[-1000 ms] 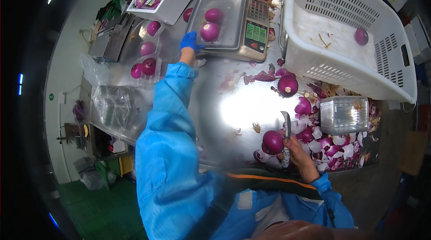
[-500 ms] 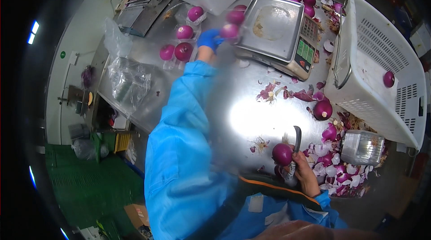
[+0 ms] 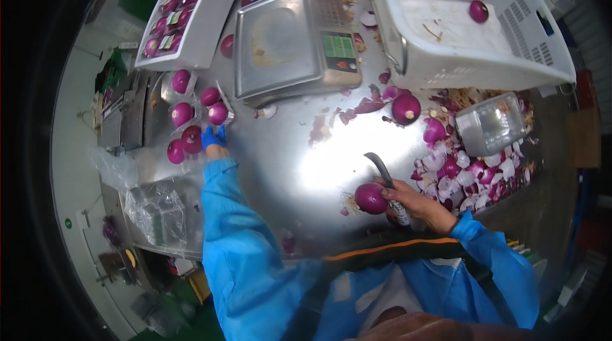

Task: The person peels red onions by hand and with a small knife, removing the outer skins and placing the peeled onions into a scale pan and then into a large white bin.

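My left hand (image 3: 215,139), in a blue glove, reaches to the near end of a clear plastic tray (image 3: 229,110) with two red onions (image 3: 218,113). Its fingers are apart; whether they touch the tray I cannot tell. Beside it to the left, more red onions (image 3: 182,114) sit in clear trays. Bare, my right hand (image 3: 417,202) is closed round the handle of a knife (image 3: 380,169) with a dark curved blade. Against its fingers lies another red onion (image 3: 371,198), with pale root shreds at its left; I cannot tell if the hand grips it.
A scale (image 3: 280,44) stands mid-table, a white foam box (image 3: 217,19) of packed onions behind left. At right are a white crate (image 3: 446,76), a clear upturned container (image 3: 491,125) and heaped onion skins (image 3: 468,178). Crumpled plastic bags (image 3: 156,213) lie at left.
My left hand has moved the tray with two onions leftward, from the scale's edge to the other trays. The view has turned. My right hand keeps the knife by the onion.
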`<state>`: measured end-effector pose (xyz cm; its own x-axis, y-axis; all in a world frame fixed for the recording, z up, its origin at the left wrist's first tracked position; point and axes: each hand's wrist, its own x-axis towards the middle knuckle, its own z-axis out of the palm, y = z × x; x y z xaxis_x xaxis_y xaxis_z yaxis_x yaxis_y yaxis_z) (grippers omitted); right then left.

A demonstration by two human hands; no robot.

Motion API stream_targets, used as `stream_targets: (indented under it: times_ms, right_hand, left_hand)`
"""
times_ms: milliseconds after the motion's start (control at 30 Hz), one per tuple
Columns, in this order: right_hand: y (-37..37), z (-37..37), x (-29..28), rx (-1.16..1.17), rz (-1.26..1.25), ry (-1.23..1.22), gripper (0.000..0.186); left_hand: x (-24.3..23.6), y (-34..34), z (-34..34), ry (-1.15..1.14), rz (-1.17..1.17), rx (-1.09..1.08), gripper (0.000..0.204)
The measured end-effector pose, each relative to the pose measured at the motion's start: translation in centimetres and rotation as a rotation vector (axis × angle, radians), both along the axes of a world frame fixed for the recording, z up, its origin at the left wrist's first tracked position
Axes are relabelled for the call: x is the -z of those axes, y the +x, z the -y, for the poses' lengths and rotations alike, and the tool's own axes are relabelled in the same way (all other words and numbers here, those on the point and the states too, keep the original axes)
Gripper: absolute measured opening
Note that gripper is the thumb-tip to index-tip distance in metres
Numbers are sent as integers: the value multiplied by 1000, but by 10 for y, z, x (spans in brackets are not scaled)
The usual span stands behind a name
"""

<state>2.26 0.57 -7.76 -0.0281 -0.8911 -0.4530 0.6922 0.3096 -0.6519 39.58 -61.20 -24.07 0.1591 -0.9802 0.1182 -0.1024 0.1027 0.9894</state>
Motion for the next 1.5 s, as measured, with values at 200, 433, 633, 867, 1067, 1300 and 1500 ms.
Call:
stream_targets:
  times_ms: [200,433,633,867,1067,1300,1500]
  right_hand:
    - [-17,-49,21,86,98,60,74]
    - [-21,-85,16,237,297,30,61]
    - [-28,-133,35,295,198,136,44]
    - [-55,-159,2,293,176,-23,50]
    - [-56,-162,18,344,184,88,58]
    - [-60,-165,23,82,106,-116,63]
    - [-70,-154,8,-11,102,-159,71]
  left_hand:
    - [-132,-253,-271,59,19,388,31]
    - [-238,-435,-519,-394,-103,1598,33]
    - [-225,-515,-627,-997,952,1578,35]
    - [-221,-523,-624,-921,1139,1525,20]
    - [-256,-500,-590,-484,606,1458,22]
    - [-252,-410,-498,1084,-242,1155,22]
    - [-238,-319,-465,395,105,1058,27]
